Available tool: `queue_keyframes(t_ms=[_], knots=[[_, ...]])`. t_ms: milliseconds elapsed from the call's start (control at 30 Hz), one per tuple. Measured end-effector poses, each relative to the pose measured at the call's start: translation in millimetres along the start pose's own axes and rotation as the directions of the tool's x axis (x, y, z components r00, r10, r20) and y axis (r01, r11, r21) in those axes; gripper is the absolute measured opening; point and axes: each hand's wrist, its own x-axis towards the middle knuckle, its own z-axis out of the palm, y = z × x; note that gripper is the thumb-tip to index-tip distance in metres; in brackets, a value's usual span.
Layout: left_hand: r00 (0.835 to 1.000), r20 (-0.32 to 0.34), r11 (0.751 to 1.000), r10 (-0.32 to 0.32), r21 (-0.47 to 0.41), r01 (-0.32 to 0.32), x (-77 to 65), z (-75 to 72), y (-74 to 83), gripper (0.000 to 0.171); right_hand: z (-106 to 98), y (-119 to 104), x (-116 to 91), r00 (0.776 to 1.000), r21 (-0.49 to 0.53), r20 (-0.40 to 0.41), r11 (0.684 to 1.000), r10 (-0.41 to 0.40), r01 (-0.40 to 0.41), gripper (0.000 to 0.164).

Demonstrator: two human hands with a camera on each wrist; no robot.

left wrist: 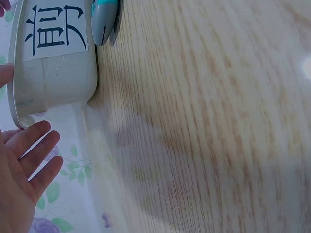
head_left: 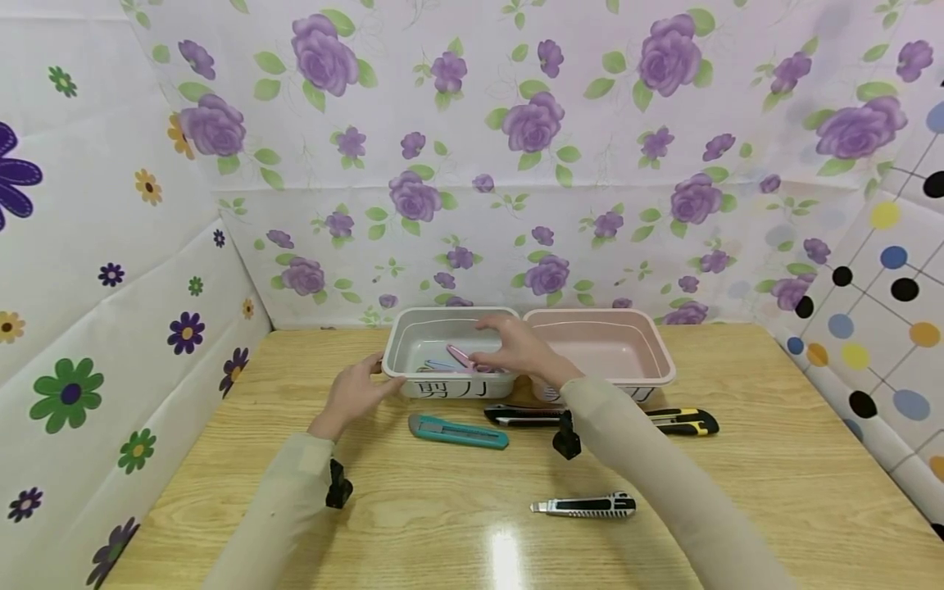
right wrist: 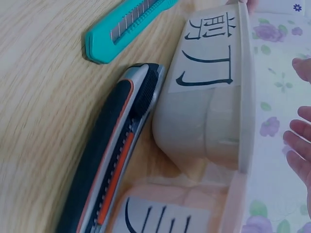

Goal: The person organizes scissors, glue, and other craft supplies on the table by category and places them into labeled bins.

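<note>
A light grey bin [head_left: 420, 319] with a label in large dark characters holds pink scissors [head_left: 460, 356] and a slim blue item [head_left: 440, 365] whose kind is unclear. My left hand [head_left: 352, 397] is at the bin's left end, fingers extended and touching near its rim; in the left wrist view the left hand [left wrist: 22, 170] has its fingers spread. Over the grey bin's right side reaches my right hand [head_left: 514, 347], thumb close to the pink scissors. In the right wrist view the right hand [right wrist: 302, 131] shows thumb and fingers apart, with nothing seen between them.
A pink bin [head_left: 658, 340] stands against the grey bin's right side. In front lie a teal utility knife [head_left: 459, 432], a black and orange utility knife [right wrist: 114, 145], a yellow and black one [head_left: 686, 421] and a silver and black one [head_left: 585, 506]. Patterned cloth walls surround the wooden table [head_left: 413, 524].
</note>
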Motion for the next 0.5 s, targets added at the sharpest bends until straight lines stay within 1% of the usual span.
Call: queue_keyframes(t_ms=[200, 500], knots=[[1.000, 0.003, 1.000, 0.001, 0.007, -0.001, -0.5, 0.0, 0.0, 0.069, -12.0, -2.2, -7.2, 1.000, 0.037, 0.025, 0.999, 0.017, -0.018, 0.059], [1.000, 0.009, 1.000, 0.002, 0.006, -0.002, -1.6, -1.6, 2.8, 0.068, -30.1, -3.7, -19.8, 0.999, 0.031, 0.015, 0.999, -0.041, 0.040, 0.058]])
